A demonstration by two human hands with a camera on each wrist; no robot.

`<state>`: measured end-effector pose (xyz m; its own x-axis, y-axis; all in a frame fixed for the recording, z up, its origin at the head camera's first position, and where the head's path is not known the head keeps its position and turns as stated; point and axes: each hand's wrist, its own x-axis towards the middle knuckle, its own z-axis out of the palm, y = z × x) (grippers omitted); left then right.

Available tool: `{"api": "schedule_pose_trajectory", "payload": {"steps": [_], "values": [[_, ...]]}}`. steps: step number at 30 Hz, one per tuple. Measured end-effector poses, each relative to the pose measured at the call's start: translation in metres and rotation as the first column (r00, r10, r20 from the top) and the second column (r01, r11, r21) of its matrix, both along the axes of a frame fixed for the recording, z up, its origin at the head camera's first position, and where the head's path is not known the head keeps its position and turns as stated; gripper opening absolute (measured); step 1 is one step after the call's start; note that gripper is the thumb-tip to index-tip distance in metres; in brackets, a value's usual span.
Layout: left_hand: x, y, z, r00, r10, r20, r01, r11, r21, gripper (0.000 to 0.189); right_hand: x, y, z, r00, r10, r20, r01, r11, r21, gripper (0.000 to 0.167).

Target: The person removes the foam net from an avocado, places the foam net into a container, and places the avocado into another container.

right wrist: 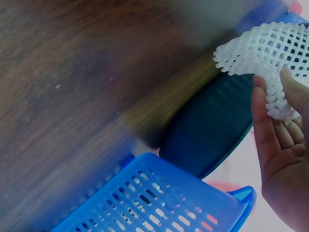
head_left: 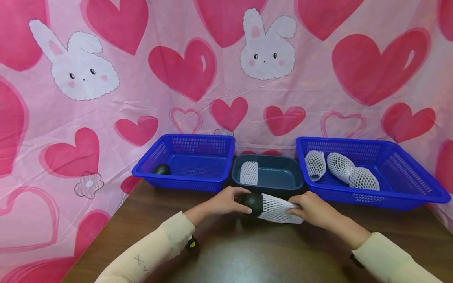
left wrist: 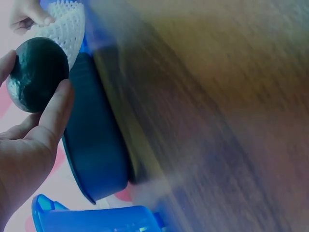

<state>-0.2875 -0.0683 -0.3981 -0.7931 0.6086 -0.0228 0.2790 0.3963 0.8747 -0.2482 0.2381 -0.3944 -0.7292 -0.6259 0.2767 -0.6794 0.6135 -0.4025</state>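
Note:
My left hand (head_left: 224, 202) grips a dark green avocado (head_left: 253, 203) between thumb and fingers, low over the table's middle. Its right end sits inside a white foam net sleeve (head_left: 279, 209). The loose, flattened end of that sleeve is pinched by my right hand (head_left: 316, 210). In the left wrist view, the bare end of the avocado (left wrist: 38, 72) shows between the fingertips. The right wrist view shows the thumb and fingers closing on the folded sleeve edge (right wrist: 275, 99); the avocado is out of sight there.
A blue basket (head_left: 192, 181) at left holds another dark avocado (head_left: 162, 169). Behind my hands, a dark teal bin (head_left: 279, 177) contains a white foam net sleeve (head_left: 249, 173). The blue basket (head_left: 396, 200) at right holds several net-covered pieces (head_left: 340, 166). A heart-patterned cloth (head_left: 226, 78) hangs behind.

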Motion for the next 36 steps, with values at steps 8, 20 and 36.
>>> {"api": "schedule_pose_trajectory", "payload": {"steps": [8, 20, 36], "values": [[0.000, -0.010, 0.007, 1.000, 0.022, 0.011, -0.022, 0.999, 0.043, 0.054, 0.003, 0.010, 0.005, 0.996, -0.082, -0.029, 0.081, 0.997, -0.020, 0.006], [0.001, -0.021, 0.013, 0.998, 0.052, 0.018, -0.053, 0.997, 0.054, 0.058, 0.008, 0.018, 0.012, 0.986, -0.164, -0.037, 0.164, 0.986, -0.016, 0.006], [0.003, -0.029, 0.019, 0.999, 0.038, 0.008, -0.038, 0.998, 0.058, 0.057, 0.007, 0.010, 0.028, 0.971, -0.231, -0.060, 0.225, 0.970, -0.089, 0.009]]}}
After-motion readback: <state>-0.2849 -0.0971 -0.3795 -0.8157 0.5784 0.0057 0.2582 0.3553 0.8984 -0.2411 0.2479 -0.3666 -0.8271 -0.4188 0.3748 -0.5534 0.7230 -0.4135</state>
